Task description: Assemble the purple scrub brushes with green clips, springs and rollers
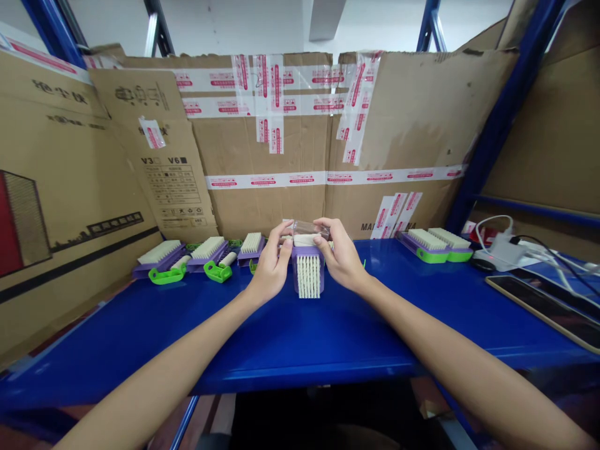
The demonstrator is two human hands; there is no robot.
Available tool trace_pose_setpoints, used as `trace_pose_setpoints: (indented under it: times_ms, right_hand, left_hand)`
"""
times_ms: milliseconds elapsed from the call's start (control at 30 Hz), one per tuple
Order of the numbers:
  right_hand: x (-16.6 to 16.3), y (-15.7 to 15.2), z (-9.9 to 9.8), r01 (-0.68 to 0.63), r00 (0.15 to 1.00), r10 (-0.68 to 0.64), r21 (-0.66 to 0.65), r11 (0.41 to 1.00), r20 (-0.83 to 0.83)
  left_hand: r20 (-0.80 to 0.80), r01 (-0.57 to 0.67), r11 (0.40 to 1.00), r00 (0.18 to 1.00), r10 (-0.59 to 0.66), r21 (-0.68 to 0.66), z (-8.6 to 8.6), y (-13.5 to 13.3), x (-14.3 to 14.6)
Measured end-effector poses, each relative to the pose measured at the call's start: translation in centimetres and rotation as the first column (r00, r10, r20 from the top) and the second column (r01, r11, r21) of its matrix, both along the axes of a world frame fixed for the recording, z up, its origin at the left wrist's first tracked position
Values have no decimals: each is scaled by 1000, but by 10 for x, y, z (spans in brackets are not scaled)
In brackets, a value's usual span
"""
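At the middle of the shelf, a purple brush [308,275] with cream bristles faces me, its bristles pointing my way. At its upper end is a clear plastic piece [310,229], with something pale showing just below it. My left hand [272,265] is closed on the left side of the plastic piece, thumb toward me. My right hand [341,256] grips the opposite side, its fingers over the top. Whether the plastic piece is fixed to the brush I cannot tell. Behind my hands, other parts are hidden.
Several purple brushes with green parts stand at the back left, including one brush [206,249]. More brushes [435,240] lie at the back right. A white charger with cables [501,250] and a phone [544,306] are to the right. Taped cardboard [281,150] walls the blue shelf [300,350].
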State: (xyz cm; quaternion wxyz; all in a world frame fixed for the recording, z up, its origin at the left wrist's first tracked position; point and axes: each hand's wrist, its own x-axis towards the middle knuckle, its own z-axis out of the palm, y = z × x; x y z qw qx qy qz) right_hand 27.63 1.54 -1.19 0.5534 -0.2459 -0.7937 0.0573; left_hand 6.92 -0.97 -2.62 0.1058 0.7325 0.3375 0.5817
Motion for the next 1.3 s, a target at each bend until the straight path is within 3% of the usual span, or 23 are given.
trace_pose_setpoints:
  times_ms: [467, 1000, 1300]
  right_hand:
    - [-1, 1, -1, 17, 999, -18, 15, 1000, 52]
    - [0, -2, 2, 22, 996, -24, 14, 1000, 84]
    - [1, -1, 2, 26, 995, -27, 8, 1000, 99]
  left_hand:
    - [-13, -17, 999, 1000, 17, 48, -1, 1, 1]
    - [-149, -52, 989, 986, 73, 136, 5, -6, 0]
    - [-129, -46, 994, 990, 59, 95, 2, -4, 0]
